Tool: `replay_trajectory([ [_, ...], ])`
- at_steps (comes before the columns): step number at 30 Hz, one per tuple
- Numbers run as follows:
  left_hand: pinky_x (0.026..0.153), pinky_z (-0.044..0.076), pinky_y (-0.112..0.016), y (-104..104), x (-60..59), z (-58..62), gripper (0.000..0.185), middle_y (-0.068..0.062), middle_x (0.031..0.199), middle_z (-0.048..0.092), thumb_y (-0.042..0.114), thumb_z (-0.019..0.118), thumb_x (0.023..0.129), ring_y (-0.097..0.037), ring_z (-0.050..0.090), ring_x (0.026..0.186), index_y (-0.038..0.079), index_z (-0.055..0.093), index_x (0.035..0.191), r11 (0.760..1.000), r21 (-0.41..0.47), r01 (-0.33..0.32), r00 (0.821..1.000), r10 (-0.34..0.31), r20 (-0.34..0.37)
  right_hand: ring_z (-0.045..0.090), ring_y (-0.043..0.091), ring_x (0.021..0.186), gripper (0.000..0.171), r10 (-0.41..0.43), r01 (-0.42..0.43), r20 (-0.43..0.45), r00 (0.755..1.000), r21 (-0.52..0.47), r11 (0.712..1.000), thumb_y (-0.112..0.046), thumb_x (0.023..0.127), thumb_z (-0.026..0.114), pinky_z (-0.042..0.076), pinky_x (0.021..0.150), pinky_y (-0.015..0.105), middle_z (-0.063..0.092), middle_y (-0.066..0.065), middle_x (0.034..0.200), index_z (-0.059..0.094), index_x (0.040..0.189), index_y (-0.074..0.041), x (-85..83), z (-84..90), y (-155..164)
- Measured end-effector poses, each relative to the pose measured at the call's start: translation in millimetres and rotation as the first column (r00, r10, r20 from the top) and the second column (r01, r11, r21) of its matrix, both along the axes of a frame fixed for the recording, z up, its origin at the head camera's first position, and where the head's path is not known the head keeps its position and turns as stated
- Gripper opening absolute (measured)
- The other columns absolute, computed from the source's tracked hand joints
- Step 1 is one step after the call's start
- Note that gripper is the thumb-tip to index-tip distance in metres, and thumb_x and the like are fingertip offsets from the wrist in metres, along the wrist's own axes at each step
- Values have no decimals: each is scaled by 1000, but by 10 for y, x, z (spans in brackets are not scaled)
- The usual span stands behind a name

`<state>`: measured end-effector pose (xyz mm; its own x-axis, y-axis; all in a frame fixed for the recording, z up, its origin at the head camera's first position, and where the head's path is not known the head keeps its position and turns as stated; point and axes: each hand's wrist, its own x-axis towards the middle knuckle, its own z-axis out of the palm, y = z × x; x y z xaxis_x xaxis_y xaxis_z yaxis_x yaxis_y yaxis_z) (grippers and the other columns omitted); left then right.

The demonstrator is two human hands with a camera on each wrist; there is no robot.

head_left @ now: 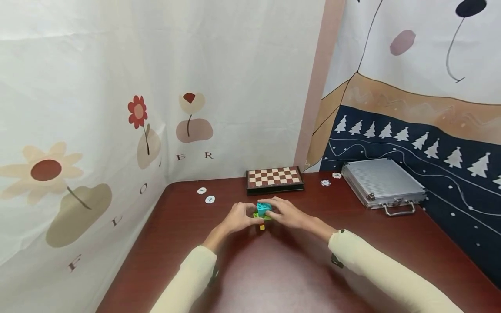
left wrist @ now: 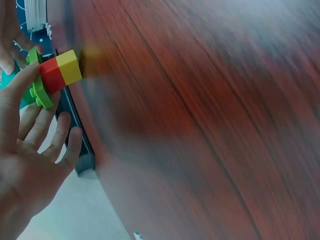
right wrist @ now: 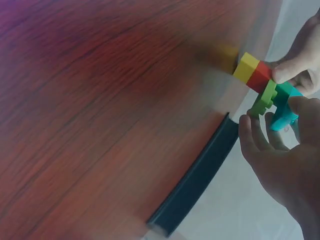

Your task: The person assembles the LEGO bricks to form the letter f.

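A small stack of toy bricks (head_left: 263,214) is held above the brown table (head_left: 274,269): a teal brick on top, a green plate (left wrist: 39,95), then a red brick (left wrist: 51,75) and a yellow brick (left wrist: 69,67) at the bottom. My left hand (head_left: 239,217) grips the stack from the left, thumb on the red brick. My right hand (head_left: 285,213) holds it from the right, fingers curled around the teal brick (right wrist: 285,107) and green plate (right wrist: 264,98). The yellow brick (right wrist: 246,67) hangs just above the tabletop.
A folded chessboard (head_left: 275,179) lies behind the hands near the wall. A silver metal case (head_left: 383,184) sits at the right. Poker chips lie around: two at the left (head_left: 206,195), two right of the board (head_left: 330,179). Fabric backdrops close the back and sides.
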<state>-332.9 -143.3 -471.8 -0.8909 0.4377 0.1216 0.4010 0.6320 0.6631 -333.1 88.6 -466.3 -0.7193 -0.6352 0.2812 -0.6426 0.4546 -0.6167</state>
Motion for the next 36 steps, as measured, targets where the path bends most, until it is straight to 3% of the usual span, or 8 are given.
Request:
replay_trajectory([
  [5, 88, 57, -40, 107, 4, -29, 48, -7, 110, 75, 32, 80, 93, -18, 70, 100, 2, 67, 128, 997, 73, 1, 999, -4, 43, 67, 27, 114, 35, -55, 63, 107, 993, -79, 995, -14, 106, 61, 57, 94, 41, 68, 13, 122, 49, 138, -5, -51, -37, 98],
  [8, 91, 55, -43, 184, 13, -43, 55, -7, 108, 76, 33, 80, 94, -21, 70, 102, 1, 62, 135, 995, 102, -3, 998, -3, 59, 67, 28, 117, 28, -115, 125, 130, 985, -72, 990, -17, 107, 61, 56, 95, 44, 69, 13, 122, 52, 132, -9, -62, -72, 170],
  [13, 95, 54, -45, 287, 18, -97, 58, -7, 108, 76, 37, 78, 95, -22, 70, 104, 2, 61, 137, 994, 95, -48, 997, 42, 61, 67, 26, 110, 38, -168, 174, 156, 973, -20, 985, -14, 105, 63, 56, 89, 39, 65, 14, 125, 57, 141, -4, -60, -150, 258],
  [18, 92, 55, -44, 325, 26, -131, 51, -8, 108, 76, 39, 77, 95, -22, 71, 104, 3, 68, 129, 994, 64, -88, 995, 84, 58, 69, 29, 107, 48, -160, 165, 193, 968, -11, 986, -9, 102, 65, 57, 83, 35, 62, 21, 127, 52, 147, 5, -70, -213, 295],
  [26, 82, 58, -36, 328, 21, -175, 50, -7, 106, 77, 38, 76, 96, -21, 72, 100, 1, 69, 129, 994, 55, -95, 993, 91, 76, 70, 32, 110, 44, -168, 171, 217, 962, 1, 985, -10, 103, 65, 59, 84, 38, 68, 23, 126, 55, 142, 9, -83, -255, 279],
  [31, 76, 58, -32, 326, 19, -191, 47, -7, 104, 77, 34, 75, 98, -20, 72, 98, 0, 68, 129, 995, 57, -81, 995, 78, 64, 72, 33, 109, 44, -171, 173, 178, 969, 5, 985, -9, 103, 65, 59, 84, 36, 68, 25, 126, 56, 141, 11, -62, -287, 257],
  [36, 83, 58, -37, 301, 17, -177, 47, -8, 108, 77, 35, 72, 100, -23, 72, 104, 0, 67, 132, 996, 59, -69, 996, 66, 56, 71, 33, 108, 45, -179, 182, 146, 973, -5, 983, -10, 103, 64, 59, 86, 39, 68, 25, 125, 54, 142, 11, -48, -278, 265],
])
